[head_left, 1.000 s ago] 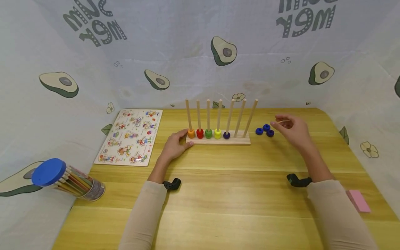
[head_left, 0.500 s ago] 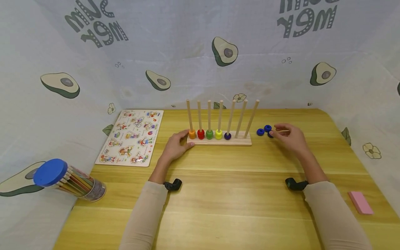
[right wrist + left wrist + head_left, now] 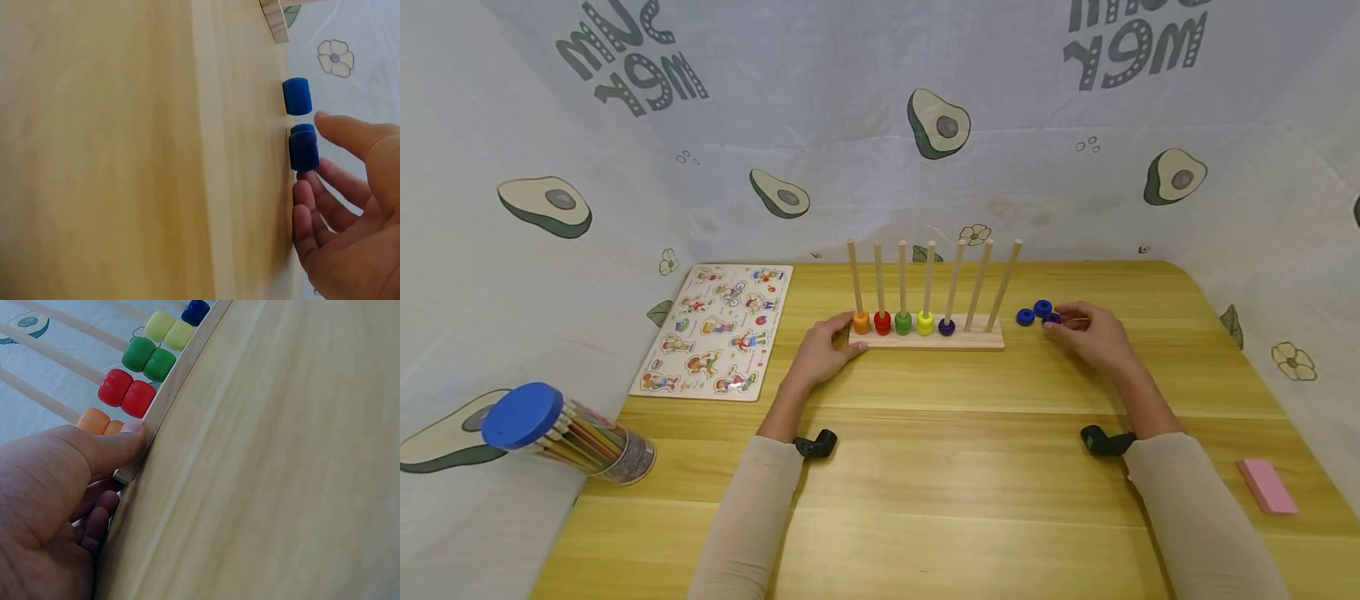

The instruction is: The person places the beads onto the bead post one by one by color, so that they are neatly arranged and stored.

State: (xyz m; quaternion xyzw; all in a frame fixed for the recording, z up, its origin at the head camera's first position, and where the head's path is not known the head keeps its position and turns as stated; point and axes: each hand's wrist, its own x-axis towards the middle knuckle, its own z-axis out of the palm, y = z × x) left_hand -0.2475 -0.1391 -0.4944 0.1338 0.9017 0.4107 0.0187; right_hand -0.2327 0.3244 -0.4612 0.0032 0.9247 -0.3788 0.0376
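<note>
A wooden bead rack (image 3: 973,338) with several upright pegs stands at the table's back. Orange (image 3: 861,323), red (image 3: 882,323), green (image 3: 903,323), yellow (image 3: 925,323) and dark blue beads (image 3: 947,327) sit low on its pegs; the two rightmost pegs are bare. My left hand (image 3: 820,354) grips the rack's left end, thumb on the front edge. Right of the rack lie two blue beads (image 3: 1026,317) and one darker blue bead (image 3: 304,151). My right hand (image 3: 1097,337) is at the darker one, fingers beside it; in the right wrist view the thumb appears apart from it.
A picture puzzle board (image 3: 711,333) lies at the back left. The clear tub of pencils (image 3: 580,437) with a blue lid stands at the left edge. On the right is a pink block (image 3: 1267,486). Printed cloth (image 3: 850,100) hangs behind the wooden table (image 3: 955,500).
My right hand has moved down and slightly left to the darker blue bead. The left hand keeps its hold on the rack. The view has shifted slightly.
</note>
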